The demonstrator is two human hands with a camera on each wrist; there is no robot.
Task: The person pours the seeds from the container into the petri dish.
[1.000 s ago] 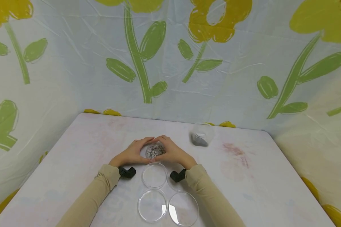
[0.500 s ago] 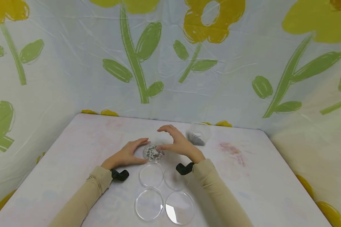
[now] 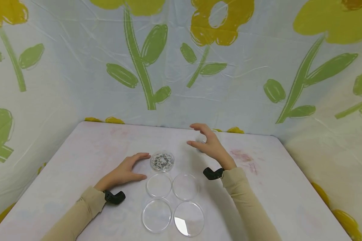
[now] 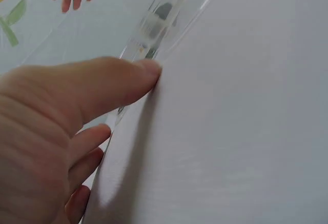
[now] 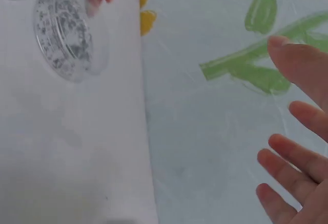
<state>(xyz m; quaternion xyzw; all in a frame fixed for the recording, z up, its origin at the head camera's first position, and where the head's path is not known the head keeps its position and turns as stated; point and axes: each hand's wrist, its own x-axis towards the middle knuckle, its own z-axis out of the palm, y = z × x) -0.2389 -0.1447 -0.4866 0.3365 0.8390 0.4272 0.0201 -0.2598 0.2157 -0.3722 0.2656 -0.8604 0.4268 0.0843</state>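
Your right hand (image 3: pixel 213 146) has left the clear round dish of grey-white flecks (image 3: pixel 162 161). Your left hand (image 3: pixel 123 172) backs off too. Both: fingers apart, dish unheld.

Person, long sleeves, plain beige-tan both sides: left sleeve (image 3: pixel 70 217) and right sleeve (image 3: pixel 248 207) same fabric, matte, fairly close-fitting, lightly creased, with left cuff (image 3: pixel 94 199) and right cuff (image 3: pixel 233 178) bunched into soft folds just short of the wrists. Black wrist unit each side, left unit (image 3: pixel 115 197) and right unit (image 3: pixel 213 173), both small, chunky, bent like an elbow with a rounded end, sitting on the inner side by the cuff; left one shows tiny dots near the cuff, right one a slight sheen. Left hand (image 3: pixel 125 171) and right hand (image 3: pixel 211 144) bare, slim fingers.
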